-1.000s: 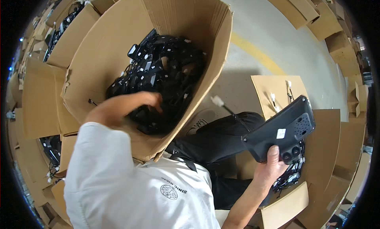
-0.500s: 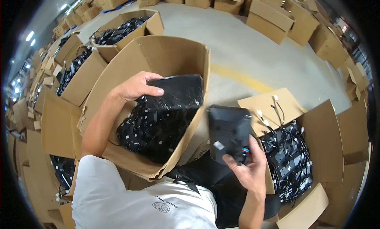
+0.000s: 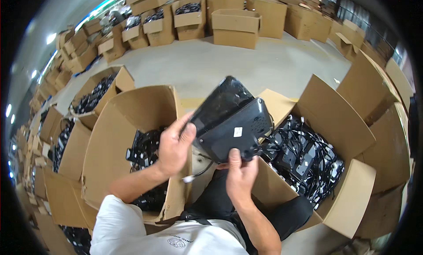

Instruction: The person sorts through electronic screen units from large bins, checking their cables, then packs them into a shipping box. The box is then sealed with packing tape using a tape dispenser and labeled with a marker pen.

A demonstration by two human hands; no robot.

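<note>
My left hand (image 3: 175,145), out of the open cardboard box (image 3: 132,123) since earlier, grasping a glossy black flat device (image 3: 220,103), now stacked against the matte black tablet-shaped device (image 3: 235,131) gripped by my right hand (image 3: 240,175)

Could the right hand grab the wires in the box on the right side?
Probably yes, but not right away. The right hand is gripping a black flat device, so it is full. The open cardboard box of black cables sits just beside it, with nothing covering the top.
</note>
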